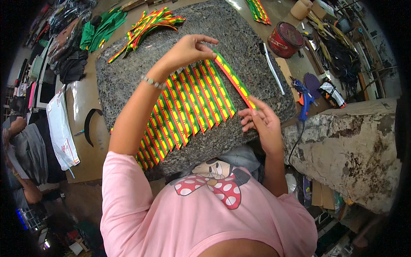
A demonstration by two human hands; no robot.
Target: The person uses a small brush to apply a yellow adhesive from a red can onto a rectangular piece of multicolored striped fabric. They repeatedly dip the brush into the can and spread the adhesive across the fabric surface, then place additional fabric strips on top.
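Between my two hands stretches a single strip (232, 78) patterned in green, yellow and red. My left hand (196, 48) pinches its upper end between thumb and finger, and my right hand (261, 120) holds the lower end. Beside it, a row of several matching strips (189, 102) lies slanted side by side on the dark, rough stone-like slab (263, 93), partly hidden by my left forearm. A loose bundle of similar strips (154, 25) rests at the slab's upper left.
On the right are a white-handled brush (273, 69), a red tub (285, 39), a blue glue gun (303, 96) with a cord and a worn block (343, 144). To the left lie a white plastic bag (61, 128), a black band (90, 127) and green strips (104, 29). Another person's arm (30, 189) shows far left.
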